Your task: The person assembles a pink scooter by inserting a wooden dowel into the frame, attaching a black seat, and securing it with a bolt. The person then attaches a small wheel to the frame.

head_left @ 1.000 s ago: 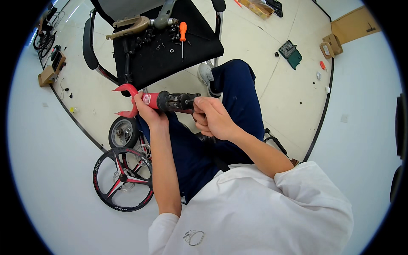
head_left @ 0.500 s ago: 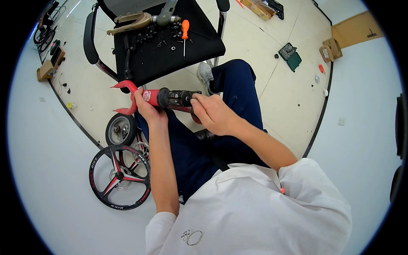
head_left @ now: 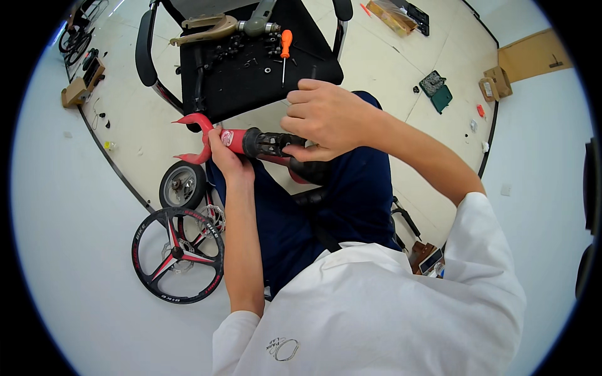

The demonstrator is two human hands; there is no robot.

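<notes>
A red metal bike or scooter frame part (head_left: pixel 237 141) lies across my lap, its two curved prongs pointing left. A slotted black folding-joint end (head_left: pixel 271 143) caps its right side. My left hand (head_left: pixel 229 160) is wrapped round the red tube just behind the prongs. Above the black end, my right hand (head_left: pixel 331 116) has its fingers curled and its thumb reaching down against the opening. Whatever those fingers hold is hidden. An orange-handled screwdriver (head_left: pixel 286 44) rests on the black chair seat (head_left: pixel 244 94), beside a tan fork (head_left: pixel 210 31) and several small bolts and washers.
Left of my legs are a three-spoke wheel (head_left: pixel 177 254) and a smaller wheel with a tyre (head_left: pixel 182 185). On the floor to the right lies an opened green tool case (head_left: pixel 436 91). Cardboard boxes (head_left: pixel 495 83) stand by the right wall.
My right hand has turned over and its elbow has risen outward, with the thumb staying near the black end. My left hand keeps its hold on the red tube. The view has shifted slightly.
</notes>
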